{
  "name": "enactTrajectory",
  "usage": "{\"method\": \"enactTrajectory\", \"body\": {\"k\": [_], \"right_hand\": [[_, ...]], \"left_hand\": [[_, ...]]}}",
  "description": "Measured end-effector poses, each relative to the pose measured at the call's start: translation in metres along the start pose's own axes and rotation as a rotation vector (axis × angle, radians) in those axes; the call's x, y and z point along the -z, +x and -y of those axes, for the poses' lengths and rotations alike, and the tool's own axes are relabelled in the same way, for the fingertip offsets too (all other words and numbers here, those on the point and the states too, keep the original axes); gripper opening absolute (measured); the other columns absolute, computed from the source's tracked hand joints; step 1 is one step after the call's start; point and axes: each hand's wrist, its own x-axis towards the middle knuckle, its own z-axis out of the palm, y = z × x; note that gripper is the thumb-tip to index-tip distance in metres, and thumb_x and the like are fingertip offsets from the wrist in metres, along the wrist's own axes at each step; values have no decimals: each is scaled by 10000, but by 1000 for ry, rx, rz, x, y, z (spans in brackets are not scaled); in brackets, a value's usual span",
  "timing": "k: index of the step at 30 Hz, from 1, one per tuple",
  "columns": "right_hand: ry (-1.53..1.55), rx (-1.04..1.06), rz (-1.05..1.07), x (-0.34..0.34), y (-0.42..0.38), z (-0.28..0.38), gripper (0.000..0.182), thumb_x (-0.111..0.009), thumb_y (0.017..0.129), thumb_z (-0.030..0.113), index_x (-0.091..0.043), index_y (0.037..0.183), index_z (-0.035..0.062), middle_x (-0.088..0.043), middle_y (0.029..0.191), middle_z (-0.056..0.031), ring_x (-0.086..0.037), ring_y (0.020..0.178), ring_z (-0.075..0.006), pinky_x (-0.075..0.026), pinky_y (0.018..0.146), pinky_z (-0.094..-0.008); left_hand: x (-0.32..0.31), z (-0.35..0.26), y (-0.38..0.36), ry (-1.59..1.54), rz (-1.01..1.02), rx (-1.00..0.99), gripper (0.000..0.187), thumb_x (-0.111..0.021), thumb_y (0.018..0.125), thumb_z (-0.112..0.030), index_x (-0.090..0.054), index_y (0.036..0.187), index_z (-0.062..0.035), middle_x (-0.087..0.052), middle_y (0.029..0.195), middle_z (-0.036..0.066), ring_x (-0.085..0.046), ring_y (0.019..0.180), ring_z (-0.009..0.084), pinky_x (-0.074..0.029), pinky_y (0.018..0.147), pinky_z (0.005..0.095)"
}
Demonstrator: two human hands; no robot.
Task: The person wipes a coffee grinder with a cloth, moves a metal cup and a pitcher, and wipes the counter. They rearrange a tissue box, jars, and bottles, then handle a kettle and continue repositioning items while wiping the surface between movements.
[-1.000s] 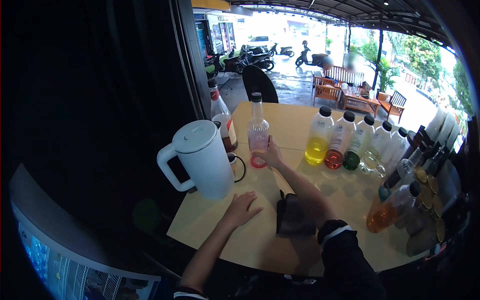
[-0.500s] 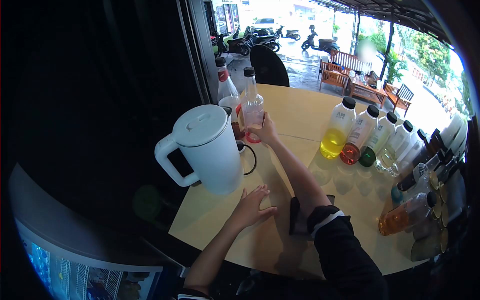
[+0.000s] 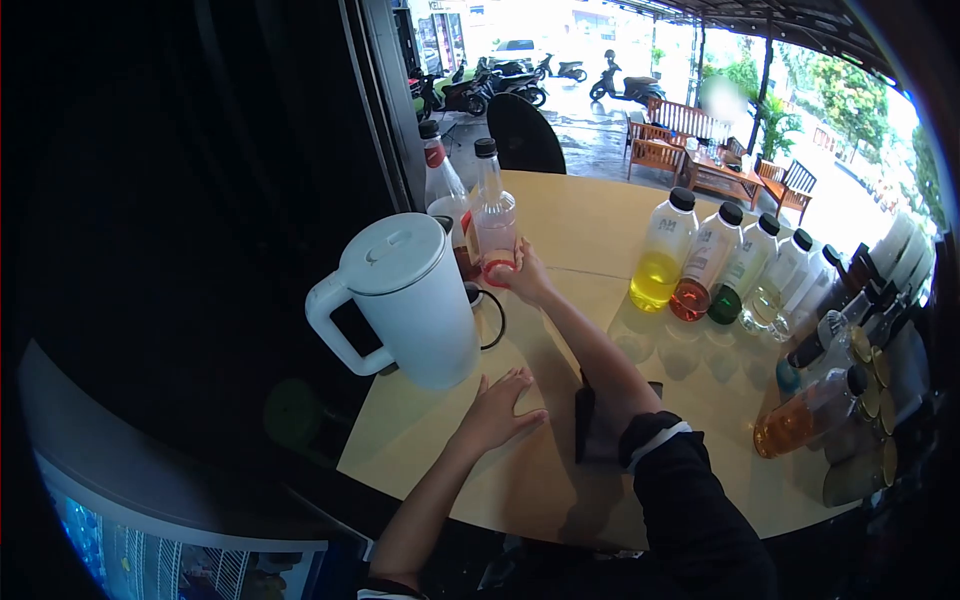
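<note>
My right hand [image 3: 525,277] is at the lower part of a clear bottle [image 3: 495,220] with a black cap and a red band near its base. The thumb lies across the bottle's front, and the far fingers are partly hidden behind it. My left hand [image 3: 497,412] hovers over or rests on the table, palm down, fingers stretched and thumb apart, with nothing in it. Just beyond it stands a large white lidded pitcher [image 3: 425,320], handle to the left. Behind the pitcher is another clear bottle [image 3: 440,180] with a red neck label.
Several black-capped bottles with yellow [image 3: 655,280], red [image 3: 690,298] and green liquid [image 3: 725,303] line the yellow table's [image 3: 590,230] right side. An orange-filled bottle [image 3: 790,425] appears nearer me. A dark flat object [image 3: 595,425] lies under my right forearm. A black cord [image 3: 500,325] loops behind the pitcher.
My right hand sits slightly lower on the bottle, closer to its base. The whole view has shifted a little; my left hand keeps its pose.
</note>
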Motion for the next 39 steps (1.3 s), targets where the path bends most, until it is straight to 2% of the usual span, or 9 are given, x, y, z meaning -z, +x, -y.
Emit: {"method": "enactTrajectory", "body": {"k": [5,9,12,15,24,29,30,32,39], "right_hand": [[-295,-16,136,38,-47,40,938,-790,703,251,-244,1423,-7,-368,1385,-231,-505,1163,-281,-460,943,-380],[-173,198,291,98,-109,92,372,-717,784,224,-621,1069,5,-566,1172,-187,-617,920,-251,-509,800,-362],[-341,323,305,158,-152,135,255,-691,785,210,-629,892,-12,-612,989,-159,-632,825,-271,-510,695,-346],[-500,222,182,221,-199,195,193,-667,817,164,-627,832,-24,-628,882,-124,-629,790,-255,-497,695,-335],[-1050,351,-627,423,-259,285,270,-665,802,174,-584,1044,85,-606,1030,-93,-616,886,-244,-495,765,-367],[-1177,-82,-582,514,-241,259,611,-648,832,281,-423,1355,59,-518,1284,-167,-484,1207,-330,-398,1006,-408],[-1174,-75,-583,526,-235,248,611,-648,832,281,-423,1355,59,-518,1284,-167,-484,1207,-330,-398,1006,-408],[-1099,-68,-439,540,-223,231,353,-673,807,264,-588,1061,34,-599,1061,-195,-587,1013,-332,-443,891,-417],[-1129,80,-402,518,-215,250,400,-696,798,216,-563,1086,-29,-579,1052,-213,-586,970,-342,-464,841,-406]], "left_hand": [[-7,12,4,84,-21,-70,601,-678,801,-400,-490,1232,-25,-449,1374,170,-372,1326,292,-229,1064,602],[15,-14,13,119,78,-61,544,-697,775,-375,-537,1158,-24,-591,1144,188,-567,1084,325,-420,938,463],[27,-76,29,318,165,-61,500,-681,789,-357,-551,1131,-16,-614,1061,172,-599,981,331,-461,871,417],[25,-149,47,147,-66,-279,433,-650,829,-329,-557,1139,-40,-619,1094,158,-594,1031,309,-460,885,427],[-82,-280,123,-529,45,-701,523,-637,863,-299,-453,1300,-78,-563,1236,145,-533,1168,280,-446,927,428],[-114,-309,147,-596,93,-669,520,-639,867,-284,-444,1301,-74,-549,1260,133,-525,1178,270,-453,914,417],[-117,-309,149,-606,98,-654,513,-636,870,-284,-446,1297,-73,-549,1261,128,-528,1173,264,-456,907,411],[-115,-308,150,-605,93,-635,506,-633,872,-283,-449,1293,-72,-549,1262,123,-531,1168,257,-460,899,405],[-91,-285,142,-659,9,-557,445,-627,879,-254,-486,1256,-65,-558,1233,95,-542,1140,219,-469,875,364]]}}
